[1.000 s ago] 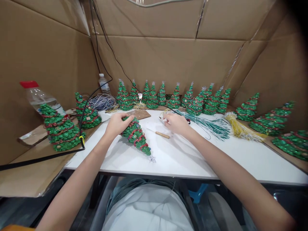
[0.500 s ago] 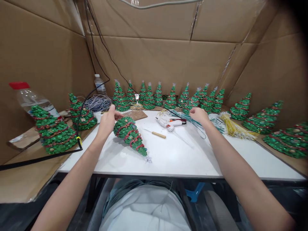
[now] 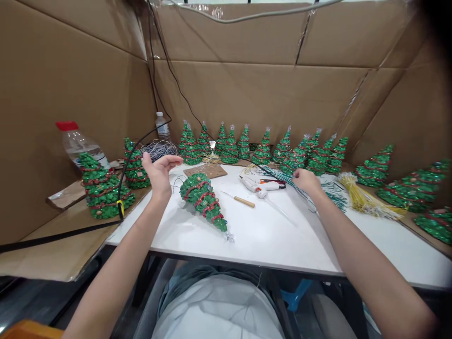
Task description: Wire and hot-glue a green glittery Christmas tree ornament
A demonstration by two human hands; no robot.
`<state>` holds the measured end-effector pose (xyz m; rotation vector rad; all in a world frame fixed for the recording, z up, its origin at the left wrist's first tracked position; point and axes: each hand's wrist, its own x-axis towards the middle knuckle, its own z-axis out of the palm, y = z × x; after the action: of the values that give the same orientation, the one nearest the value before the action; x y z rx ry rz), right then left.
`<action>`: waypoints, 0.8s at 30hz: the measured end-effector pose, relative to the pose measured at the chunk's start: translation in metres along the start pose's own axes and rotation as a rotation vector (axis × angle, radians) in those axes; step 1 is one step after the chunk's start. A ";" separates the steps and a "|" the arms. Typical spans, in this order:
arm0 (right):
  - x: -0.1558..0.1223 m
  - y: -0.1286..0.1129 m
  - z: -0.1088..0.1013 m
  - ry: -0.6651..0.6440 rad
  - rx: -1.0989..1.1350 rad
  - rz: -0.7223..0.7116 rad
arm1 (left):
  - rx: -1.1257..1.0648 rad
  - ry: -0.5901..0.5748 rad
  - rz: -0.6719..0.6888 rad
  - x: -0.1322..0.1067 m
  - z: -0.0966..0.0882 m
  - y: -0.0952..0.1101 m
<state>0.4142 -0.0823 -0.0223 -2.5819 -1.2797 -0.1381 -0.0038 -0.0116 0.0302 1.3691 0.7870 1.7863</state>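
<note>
White tabletop [image 3: 261,245], cardboard walls [image 3: 247,94].
Left hand [image 3: 158,176] raised, fingers spread, beside Christmas tree [image 3: 203,200]; right hand [image 3: 306,181] pinches green wires [image 3: 335,193].

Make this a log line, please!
left hand: open | right hand: at green wires, hold unclear | nearest tree: lying on its side | glue gun: beside awl

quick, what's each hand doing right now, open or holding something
Left hand: open, holding nothing visible, near the lying tree.
Right hand: fingers closed at the green wires; whether it grips any cannot be told.
</note>
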 end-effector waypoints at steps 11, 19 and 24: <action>-0.003 0.001 0.000 0.033 0.014 0.057 | -0.114 0.097 0.138 0.004 -0.009 0.007; -0.003 0.001 -0.001 0.023 0.006 0.053 | 0.367 -0.303 -0.234 0.021 -0.024 -0.001; -0.006 0.000 -0.003 -0.011 -0.003 0.054 | 0.739 -0.496 -0.275 0.021 -0.032 -0.009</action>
<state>0.4106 -0.0878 -0.0209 -2.6204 -1.2133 -0.1157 -0.0367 0.0102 0.0256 1.9437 1.3349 0.8898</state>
